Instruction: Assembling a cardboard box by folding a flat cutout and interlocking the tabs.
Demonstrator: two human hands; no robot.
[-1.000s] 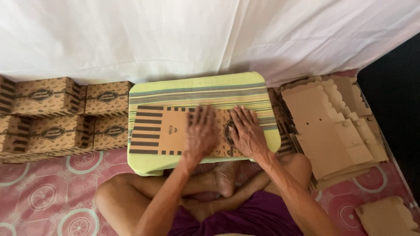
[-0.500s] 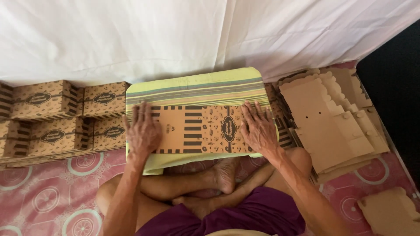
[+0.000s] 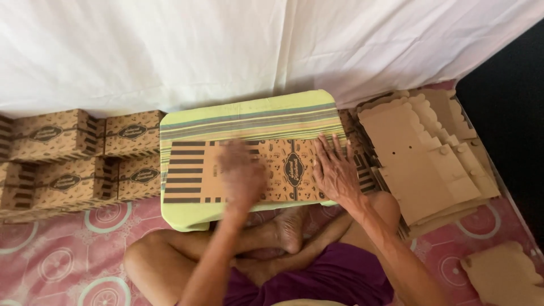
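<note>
L hand point(image 3: 241, 173): I see it flat, fingers spread, blurred, on box sheet point(image 3: 272, 170).
R hand point(image 3: 335, 170): flat, spread, pins sheet to tray point(image 3: 187, 212).

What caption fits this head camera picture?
Both hands, left hand and right hand, press a flat printed cardboard blank on a green cushion.

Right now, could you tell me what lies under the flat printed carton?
The carton lies on a green striped board, which shows round it. The left hand and right hand cover parts of the carton. What supports the board is hidden.
</note>
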